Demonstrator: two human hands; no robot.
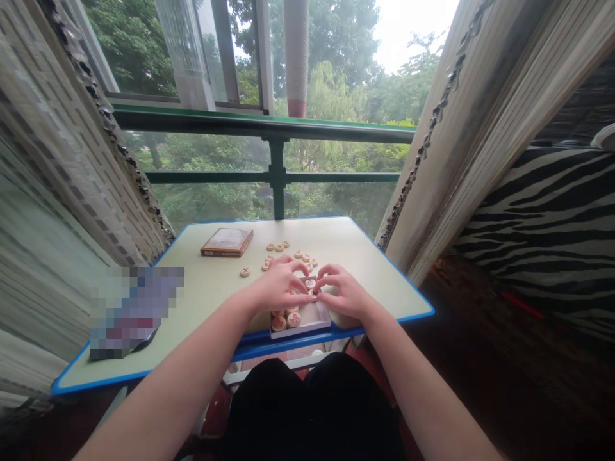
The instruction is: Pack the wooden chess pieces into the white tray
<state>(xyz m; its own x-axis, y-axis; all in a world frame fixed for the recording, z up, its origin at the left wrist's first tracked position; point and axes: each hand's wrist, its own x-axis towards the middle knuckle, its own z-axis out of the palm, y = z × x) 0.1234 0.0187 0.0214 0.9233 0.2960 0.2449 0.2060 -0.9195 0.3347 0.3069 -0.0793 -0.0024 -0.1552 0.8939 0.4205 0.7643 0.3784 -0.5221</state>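
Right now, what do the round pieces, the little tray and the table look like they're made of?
The round pieces look like wood or plastic: pale and smooth, with red or dark marks. The tray could be card or plastic; its whitish walls look thin. The table seems laminate, with a plain, smooth cream top; its even blue edge is probably plastic.

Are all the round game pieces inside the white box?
No, several round pieces lie on the table, outside the white box.
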